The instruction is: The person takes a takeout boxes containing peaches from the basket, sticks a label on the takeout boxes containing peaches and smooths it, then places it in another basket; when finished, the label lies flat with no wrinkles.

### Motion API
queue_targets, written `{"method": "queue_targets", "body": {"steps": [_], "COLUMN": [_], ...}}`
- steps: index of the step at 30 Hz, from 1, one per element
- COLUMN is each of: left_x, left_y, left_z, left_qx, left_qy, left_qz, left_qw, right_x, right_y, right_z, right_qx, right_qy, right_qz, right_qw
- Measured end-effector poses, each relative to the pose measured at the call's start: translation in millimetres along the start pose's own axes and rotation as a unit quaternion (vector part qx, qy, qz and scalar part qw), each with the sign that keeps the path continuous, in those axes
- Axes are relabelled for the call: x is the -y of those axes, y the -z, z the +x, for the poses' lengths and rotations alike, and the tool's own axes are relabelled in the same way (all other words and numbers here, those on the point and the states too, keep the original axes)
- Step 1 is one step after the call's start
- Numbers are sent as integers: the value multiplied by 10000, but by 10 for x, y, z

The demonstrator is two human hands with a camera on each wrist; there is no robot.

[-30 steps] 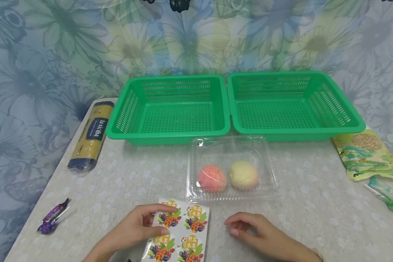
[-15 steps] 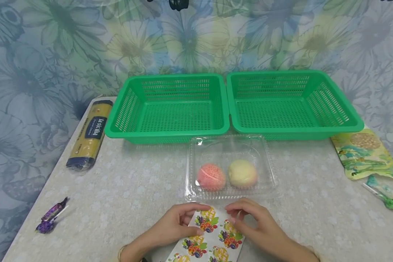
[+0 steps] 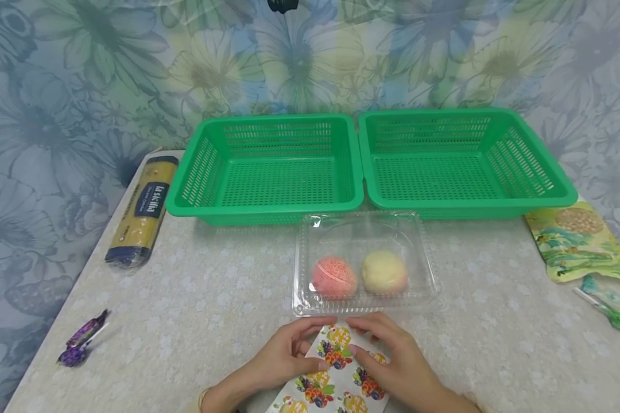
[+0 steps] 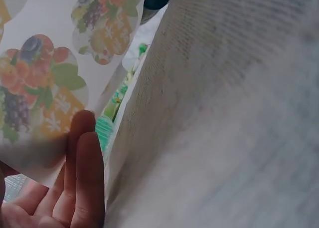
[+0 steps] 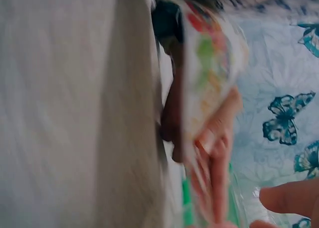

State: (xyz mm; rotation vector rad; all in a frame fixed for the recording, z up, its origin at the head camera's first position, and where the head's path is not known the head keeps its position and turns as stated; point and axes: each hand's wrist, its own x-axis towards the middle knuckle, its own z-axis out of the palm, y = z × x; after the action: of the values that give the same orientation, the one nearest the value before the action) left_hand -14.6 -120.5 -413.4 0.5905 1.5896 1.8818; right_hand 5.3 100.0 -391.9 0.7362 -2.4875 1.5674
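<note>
A white sheet of stickers (image 3: pixel 343 376) printed with colourful fruit is tilted up at the table's front. My left hand (image 3: pixel 289 355) pinches its left edge, thumb on the printed face and fingers behind. At the sheet's top right corner is my right hand (image 3: pixel 398 355), its index finger at the edge and its thumb overlapping the printed face; I cannot tell whether it grips the paper. The left wrist view shows the stickers (image 4: pixel 37 78) close above the left fingers (image 4: pixel 89 178). In the right wrist view the right thumb (image 5: pixel 289 200) stands apart from the blurred sheet (image 5: pixel 209 63).
Just beyond the hands lies a clear plastic box (image 3: pixel 364 229) with a pink ball (image 3: pixel 334 278) and a pale yellow one (image 3: pixel 384 272). Two green baskets (image 3: pixel 263 210) (image 3: pixel 470 203) stand behind. Pasta (image 3: pixel 142 212) and a purple-wrapped lollipop (image 3: pixel 82 338) lie left; a yellow-green packet (image 3: pixel 581 241) and green-wrapped lollipop (image 3: pixel 612 310) lie right.
My left hand has carried the sticker sheet to the right and turned it slantwise. My right hand has come in to the sheet's top right corner, its thumb now over the printed face.
</note>
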Motion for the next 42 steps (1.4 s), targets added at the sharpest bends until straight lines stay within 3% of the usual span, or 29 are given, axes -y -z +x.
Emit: {"method": "queue_targets", "body": {"steps": [6, 10, 13, 24, 28, 32, 35, 38, 42], "left_x": [-2, -5, -7, -1, -8, -11, -2, 10, 16], "left_y": [-6, -9, -9, 6, 1, -15, -18, -12, -8], "left_z": [4, 3, 0, -3, -1, 9, 12, 8, 9], "left_qx": [240, 276, 217, 427, 320, -102, -172, -24, -89], "left_qy": [-154, -215, -204, -229, -103, 36, 48, 79, 155], "left_qz": [-344, -487, -431, -730, -683, -400, -527, -923, -967], "left_qw": [9990, 9982, 9986, 9962, 9971, 9991, 9985, 9957, 9952], "right_x": [4, -25, -62, -113, -119, -134, -141, -144, -145], "right_y": [-82, -108, -121, -150, -154, -165, -172, -174, -169], "right_z": [-51, -49, -43, -43, -35, -41, -46, -49, -48], "right_qx": [340, 396, 403, 174, 162, 39, -3, 47, 133], "right_qy": [-729, -1402, -1643, -1324, -1343, -1152, -1175, -1292, -1359], "right_qz": [177, 683, 886, 496, 615, 416, 311, 347, 435], "right_qw": [9966, 9870, 9816, 9898, 9889, 9925, 9926, 9910, 9897]}}
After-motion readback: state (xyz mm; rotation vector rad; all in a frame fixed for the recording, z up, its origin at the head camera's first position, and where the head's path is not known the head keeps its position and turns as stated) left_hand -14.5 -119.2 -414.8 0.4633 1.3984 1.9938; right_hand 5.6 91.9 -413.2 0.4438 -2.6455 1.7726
